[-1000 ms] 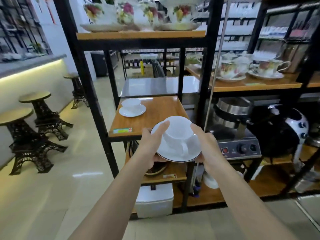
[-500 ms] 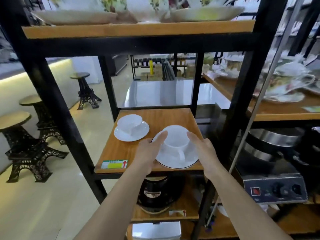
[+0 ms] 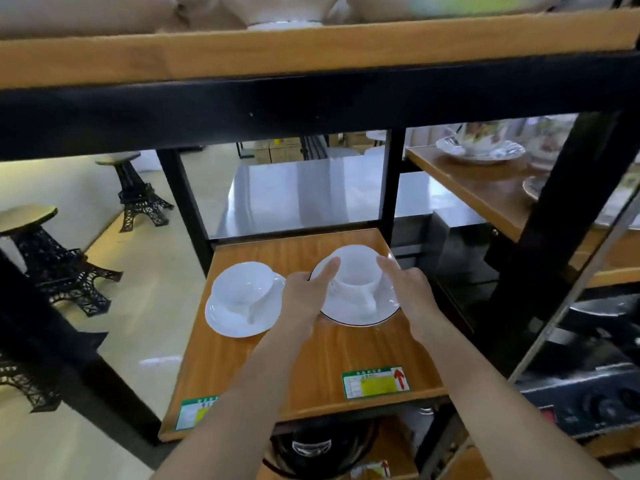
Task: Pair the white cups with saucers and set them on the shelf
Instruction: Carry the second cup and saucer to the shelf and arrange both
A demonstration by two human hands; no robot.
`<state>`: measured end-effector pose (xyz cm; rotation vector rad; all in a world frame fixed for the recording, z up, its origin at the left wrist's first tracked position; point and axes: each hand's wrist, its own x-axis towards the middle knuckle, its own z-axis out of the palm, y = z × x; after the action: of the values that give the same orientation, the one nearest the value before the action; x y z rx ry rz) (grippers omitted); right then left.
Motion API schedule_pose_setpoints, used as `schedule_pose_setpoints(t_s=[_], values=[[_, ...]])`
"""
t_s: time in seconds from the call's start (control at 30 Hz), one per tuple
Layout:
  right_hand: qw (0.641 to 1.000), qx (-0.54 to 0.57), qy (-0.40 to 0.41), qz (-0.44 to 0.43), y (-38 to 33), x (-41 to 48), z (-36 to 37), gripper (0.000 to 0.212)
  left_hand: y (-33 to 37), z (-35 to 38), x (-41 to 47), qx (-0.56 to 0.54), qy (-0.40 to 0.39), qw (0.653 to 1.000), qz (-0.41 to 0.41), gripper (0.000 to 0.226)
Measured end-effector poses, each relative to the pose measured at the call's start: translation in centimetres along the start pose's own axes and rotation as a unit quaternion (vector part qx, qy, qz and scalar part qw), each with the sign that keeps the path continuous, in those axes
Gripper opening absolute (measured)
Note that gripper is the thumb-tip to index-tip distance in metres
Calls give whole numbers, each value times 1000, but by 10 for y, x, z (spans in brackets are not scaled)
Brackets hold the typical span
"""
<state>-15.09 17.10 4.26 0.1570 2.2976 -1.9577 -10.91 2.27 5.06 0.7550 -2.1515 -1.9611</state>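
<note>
A white cup (image 3: 356,277) sits on a dark-rimmed white saucer (image 3: 360,315) over the back right of the wooden shelf (image 3: 346,351). My left hand (image 3: 304,299) grips the saucer's left edge, its thumb against the cup. My right hand (image 3: 408,289) holds the saucer's right edge, thumb on the cup rim. Whether the saucer rests on the board I cannot tell. A second white cup (image 3: 242,294) stands on its own saucer (image 3: 225,320) at the shelf's left, just beside my left hand.
A black frame beam (image 3: 311,112) and an upper wooden shelf hang close overhead. Black uprights (image 3: 393,181) flank the shelf's back. Flowered crockery (image 3: 481,147) sits on the right-hand shelf. Eiffel-tower stools (image 3: 138,192) stand on the floor to the left. Appliances fill the lower shelves.
Both hands have carried the cup and saucer up from below the shelf edge and inward over the board, toward the back right. The view has closed in on the shelf.
</note>
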Motion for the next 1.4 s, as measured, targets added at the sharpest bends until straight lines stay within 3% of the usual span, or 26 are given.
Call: schedule_pose_setpoints(t_s=[0.1, 0.27, 0.63, 1.1, 1.17, 1.27, 1.33, 1.4], values=[[999, -22, 23, 11, 3, 20, 2, 61, 2, 8, 17, 21, 16, 1000, 12, 39], [999, -37, 37, 2, 7, 46, 6, 56, 2, 14, 40, 14, 18, 1000, 18, 49], [999, -21, -3, 31, 23, 67, 10, 57, -21, 25, 71, 46, 9, 998, -29, 45], [992, -121, -17, 20, 35, 77, 12, 41, -24, 27, 73, 83, 23, 996, -31, 54], [986, -162, -18, 25, 34, 78, 12, 47, -24, 29, 73, 97, 24, 995, -27, 55], [979, -199, -9, 31, 30, 76, 7, 76, -18, 28, 71, 142, 19, 990, -18, 55], [979, -203, 37, 5, 25, 70, 4, 77, -14, 27, 69, 169, 52, 984, 6, 71], [985, -153, 71, -43, 18, 64, 2, 68, -11, 26, 67, 121, 87, 987, 52, 74]])
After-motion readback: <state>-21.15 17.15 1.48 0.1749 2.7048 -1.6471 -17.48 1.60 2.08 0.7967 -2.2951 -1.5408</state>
